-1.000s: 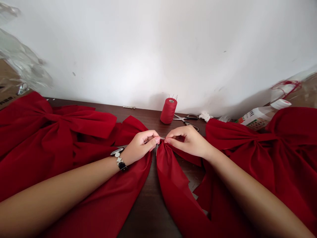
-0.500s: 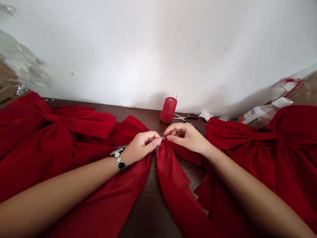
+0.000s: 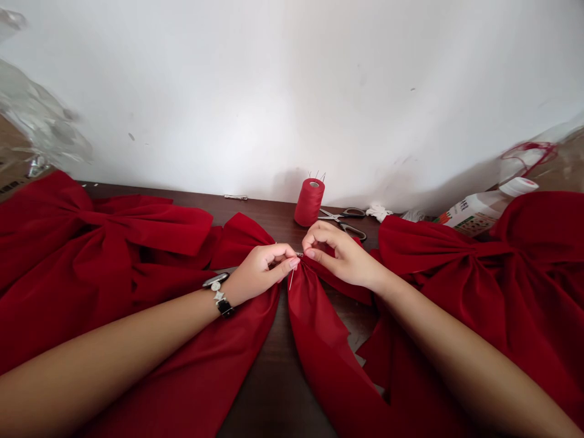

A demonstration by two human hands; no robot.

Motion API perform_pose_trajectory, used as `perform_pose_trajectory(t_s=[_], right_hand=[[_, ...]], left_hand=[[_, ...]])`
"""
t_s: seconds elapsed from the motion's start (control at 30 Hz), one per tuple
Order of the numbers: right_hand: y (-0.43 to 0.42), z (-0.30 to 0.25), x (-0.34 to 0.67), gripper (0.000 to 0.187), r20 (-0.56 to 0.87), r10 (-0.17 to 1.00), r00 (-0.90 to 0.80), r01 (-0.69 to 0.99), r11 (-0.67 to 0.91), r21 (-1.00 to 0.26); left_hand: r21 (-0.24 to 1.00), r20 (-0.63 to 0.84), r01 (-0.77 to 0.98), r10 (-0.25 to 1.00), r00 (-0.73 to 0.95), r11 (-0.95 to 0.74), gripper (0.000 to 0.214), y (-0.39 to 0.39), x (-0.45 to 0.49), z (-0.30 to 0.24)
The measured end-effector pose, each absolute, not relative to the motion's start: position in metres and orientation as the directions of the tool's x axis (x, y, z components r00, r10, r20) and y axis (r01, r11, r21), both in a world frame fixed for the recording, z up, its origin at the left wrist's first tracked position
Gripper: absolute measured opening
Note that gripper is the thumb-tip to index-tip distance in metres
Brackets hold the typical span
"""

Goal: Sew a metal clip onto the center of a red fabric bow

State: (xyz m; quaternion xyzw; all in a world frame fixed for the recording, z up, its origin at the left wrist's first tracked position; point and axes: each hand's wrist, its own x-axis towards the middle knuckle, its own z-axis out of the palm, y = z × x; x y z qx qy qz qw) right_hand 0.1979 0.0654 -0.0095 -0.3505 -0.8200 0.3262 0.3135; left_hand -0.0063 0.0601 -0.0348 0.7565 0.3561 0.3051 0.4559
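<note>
My left hand (image 3: 262, 272), with a watch on its wrist, pinches the gathered top of two red fabric tails (image 3: 319, 328) on the dark wooden table (image 3: 274, 389). A thin needle (image 3: 291, 281) pokes down from the gather beside its thumb. My right hand (image 3: 340, 255) is curled with thumb and forefinger pinched right at the same gather; what it grips is too small to make out. A red thread spool (image 3: 309, 202) with needles stuck in its top stands just behind the hands.
A finished red bow (image 3: 104, 237) lies on the left and another red bow (image 3: 479, 261) on the right. Scissors (image 3: 344, 218) lie behind my right hand, with a white plastic bottle (image 3: 483, 210) at the right. Clear plastic wrap (image 3: 36, 121) is at far left.
My right hand has lifted and curled its fingers slightly back from the gather. My left hand has kept its pinch in place.
</note>
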Motion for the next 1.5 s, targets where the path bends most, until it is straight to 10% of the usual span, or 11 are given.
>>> perform_pose_trajectory(t_s=[0.37, 0.7, 1.1, 1.33, 1.5], right_hand=[[0.091, 0.021, 0.255, 0.034, 0.485, 0.847, -0.217, 0.466, 0.527, -0.711], [0.064, 0.009, 0.207, 0.015, 0.214, 0.742, -0.635, 0.456, 0.584, -0.672], [0.070, -0.004, 0.206, 0.011, 0.279, 0.730, -0.624, 0.406, 0.608, -0.682], [0.078, -0.007, 0.215, 0.010, 0.204, 0.697, -0.687, 0.607, 0.705, -0.367], [0.085, -0.007, 0.225, 0.008, 0.270, 0.838, -0.474, 0.715, 0.546, -0.437]], left_hand=[[0.918, 0.120, 0.233, 0.786, 0.606, -0.320, 0.032, 0.061, -0.007, -0.036], [0.913, 0.124, 0.239, 0.783, 0.609, -0.330, 0.029, 0.061, -0.008, -0.037], [0.918, 0.113, 0.238, 0.783, 0.611, -0.318, 0.029, 0.060, -0.008, -0.036], [0.911, 0.127, 0.237, 0.777, 0.617, -0.337, 0.027, 0.060, -0.008, -0.036], [0.916, 0.122, 0.237, 0.786, 0.605, -0.324, 0.027, 0.060, -0.009, -0.036]])
